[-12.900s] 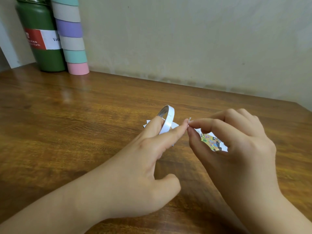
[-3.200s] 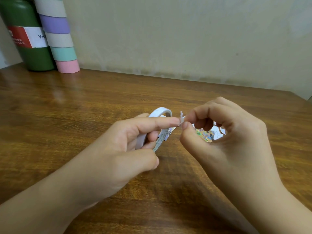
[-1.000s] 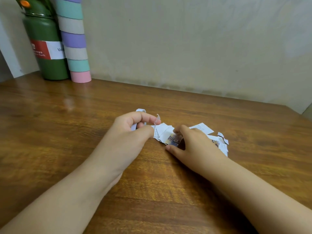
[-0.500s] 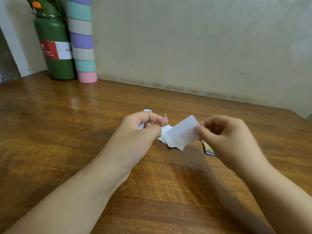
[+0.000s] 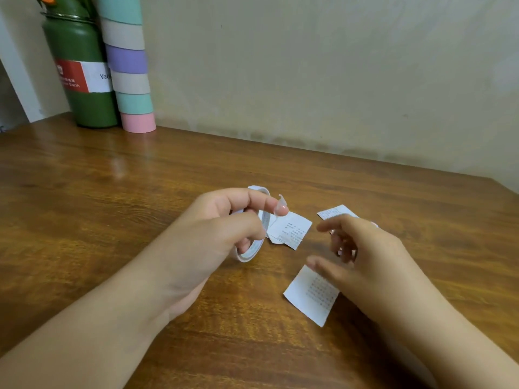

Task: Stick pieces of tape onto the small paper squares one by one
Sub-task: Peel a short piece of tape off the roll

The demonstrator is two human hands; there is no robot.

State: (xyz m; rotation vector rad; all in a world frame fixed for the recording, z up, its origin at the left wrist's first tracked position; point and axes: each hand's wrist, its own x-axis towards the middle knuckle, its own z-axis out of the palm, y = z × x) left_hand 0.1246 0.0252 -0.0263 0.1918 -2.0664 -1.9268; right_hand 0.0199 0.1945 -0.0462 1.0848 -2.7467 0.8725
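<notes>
My left hand (image 5: 224,231) grips a white roll of tape (image 5: 252,248) above the wooden table (image 5: 112,220). A small torn piece of tape (image 5: 281,202) sticks to its index fingertip. A printed paper square (image 5: 290,230) lies just right of that hand. A second paper square (image 5: 311,296) lies flat nearer me, partly under my right hand (image 5: 362,254), which hovers with spread, relaxed fingers and holds nothing. A third paper piece (image 5: 334,211) shows beyond the right hand; other pieces are hidden by it.
A green bottle (image 5: 81,68) with a red and white label stands at the back left against the wall. Beside it rises a stack of pastel tape rolls (image 5: 129,68). The table's right edge (image 5: 505,192) lies close to the papers.
My right hand has let go of the paper square it was holding up; that square now lies flat on the table near me. The left hand still has the roll and the tape piece.
</notes>
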